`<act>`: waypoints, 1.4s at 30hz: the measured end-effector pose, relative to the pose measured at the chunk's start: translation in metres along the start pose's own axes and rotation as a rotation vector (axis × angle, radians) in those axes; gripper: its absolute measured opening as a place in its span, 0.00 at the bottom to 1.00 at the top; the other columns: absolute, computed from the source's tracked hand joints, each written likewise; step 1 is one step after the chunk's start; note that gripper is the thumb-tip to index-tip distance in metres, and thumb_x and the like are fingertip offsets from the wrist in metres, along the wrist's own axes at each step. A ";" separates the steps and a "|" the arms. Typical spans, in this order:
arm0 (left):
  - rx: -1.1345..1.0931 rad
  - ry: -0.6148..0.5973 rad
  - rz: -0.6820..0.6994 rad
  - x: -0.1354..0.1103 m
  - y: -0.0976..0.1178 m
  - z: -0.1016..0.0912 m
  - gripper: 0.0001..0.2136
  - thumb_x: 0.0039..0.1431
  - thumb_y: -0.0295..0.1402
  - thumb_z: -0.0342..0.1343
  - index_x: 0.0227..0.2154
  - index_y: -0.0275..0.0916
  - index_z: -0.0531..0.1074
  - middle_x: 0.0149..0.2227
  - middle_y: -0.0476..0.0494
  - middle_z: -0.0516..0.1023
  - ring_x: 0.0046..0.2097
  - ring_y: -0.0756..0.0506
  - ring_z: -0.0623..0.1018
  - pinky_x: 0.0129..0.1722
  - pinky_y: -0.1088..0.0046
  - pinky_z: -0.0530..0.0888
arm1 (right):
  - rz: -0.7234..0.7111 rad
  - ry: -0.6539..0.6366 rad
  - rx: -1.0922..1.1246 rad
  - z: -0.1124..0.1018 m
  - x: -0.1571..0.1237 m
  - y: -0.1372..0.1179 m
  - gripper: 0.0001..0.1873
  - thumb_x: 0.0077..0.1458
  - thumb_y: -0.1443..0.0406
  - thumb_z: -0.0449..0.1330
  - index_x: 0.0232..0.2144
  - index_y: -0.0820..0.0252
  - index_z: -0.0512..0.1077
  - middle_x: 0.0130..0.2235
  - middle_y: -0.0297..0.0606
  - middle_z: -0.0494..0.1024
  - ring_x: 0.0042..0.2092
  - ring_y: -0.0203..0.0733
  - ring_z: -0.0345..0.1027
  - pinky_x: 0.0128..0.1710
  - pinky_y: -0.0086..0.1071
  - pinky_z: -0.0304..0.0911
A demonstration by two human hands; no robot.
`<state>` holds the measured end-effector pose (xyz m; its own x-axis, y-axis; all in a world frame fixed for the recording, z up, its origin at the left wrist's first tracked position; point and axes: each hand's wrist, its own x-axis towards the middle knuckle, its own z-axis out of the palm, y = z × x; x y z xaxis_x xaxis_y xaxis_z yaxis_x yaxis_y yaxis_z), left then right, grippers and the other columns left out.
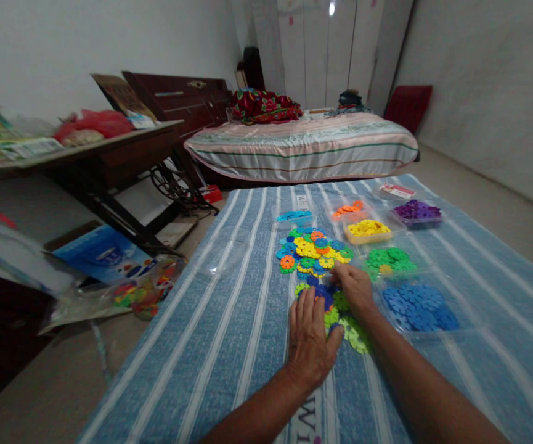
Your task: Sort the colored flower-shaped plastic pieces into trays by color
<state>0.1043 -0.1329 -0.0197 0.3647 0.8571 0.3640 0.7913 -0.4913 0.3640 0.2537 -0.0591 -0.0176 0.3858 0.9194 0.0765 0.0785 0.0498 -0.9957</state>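
A loose pile of notched plastic discs (312,245) in yellow, blue, orange and green lies on the striped cloth. Nearer to me is a second group, mostly lime-green discs (355,336) with dark blue discs (324,296) among them. My left hand (310,342) rests on the left edge of this nearer group, its fingers stretched forward and the thumb apart. Between the two groups, my right hand (353,285) has its fingers curled and pressed together by the yellow discs; whatever is in the fingertips is hidden.
Clear tubs hold sorted discs: blue (418,306), green (390,259), yellow (368,228), purple (417,210), orange (348,209) and light blue (294,216). A transparent lid (222,258) lies left on the cloth (192,345). Beyond stand a bed (303,145) and a sewing-machine table (122,148).
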 end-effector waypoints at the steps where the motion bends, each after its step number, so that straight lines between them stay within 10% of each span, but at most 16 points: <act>1: -0.004 0.008 -0.015 0.001 -0.001 0.000 0.26 0.57 0.36 0.57 0.57 0.35 0.63 0.64 0.28 0.61 0.65 0.32 0.61 0.61 0.42 0.63 | 0.006 -0.004 -0.003 0.000 0.000 0.001 0.32 0.49 0.38 0.56 0.21 0.61 0.75 0.21 0.37 0.75 0.26 0.41 0.66 0.28 0.32 0.61; 13: -0.171 0.060 -0.003 0.013 -0.010 -0.001 0.19 0.57 0.34 0.55 0.51 0.36 0.69 0.60 0.31 0.68 0.61 0.36 0.68 0.59 0.49 0.69 | 0.021 -0.007 0.007 0.000 -0.003 -0.003 0.31 0.49 0.39 0.57 0.22 0.61 0.76 0.21 0.37 0.75 0.25 0.40 0.66 0.26 0.32 0.60; 21: 0.189 0.225 -0.170 0.080 -0.096 -0.085 0.14 0.58 0.34 0.51 0.45 0.35 0.72 0.58 0.32 0.69 0.62 0.35 0.66 0.61 0.53 0.64 | 0.035 0.003 0.008 -0.001 -0.005 -0.008 0.31 0.49 0.39 0.56 0.21 0.60 0.76 0.21 0.38 0.76 0.25 0.40 0.67 0.26 0.31 0.62; 27: 0.540 -0.060 -0.456 0.102 -0.132 -0.134 0.17 0.58 0.31 0.48 0.49 0.32 0.69 0.48 0.29 0.77 0.52 0.33 0.74 0.57 0.50 0.62 | 0.041 0.010 0.032 -0.001 -0.005 -0.011 0.31 0.49 0.39 0.56 0.22 0.61 0.76 0.22 0.38 0.76 0.25 0.40 0.67 0.26 0.31 0.62; 42: 0.506 -0.185 -0.428 0.075 -0.104 -0.123 0.16 0.61 0.32 0.43 0.44 0.37 0.74 0.40 0.36 0.82 0.46 0.38 0.79 0.58 0.52 0.60 | 0.045 0.005 0.055 -0.002 -0.006 -0.008 0.30 0.48 0.38 0.58 0.22 0.60 0.76 0.21 0.38 0.76 0.25 0.40 0.68 0.26 0.31 0.63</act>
<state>-0.0115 -0.0365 0.0754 0.0109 0.9940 0.1084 0.9998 -0.0089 -0.0183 0.2528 -0.0662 -0.0095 0.3921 0.9194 0.0314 0.0099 0.0299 -0.9995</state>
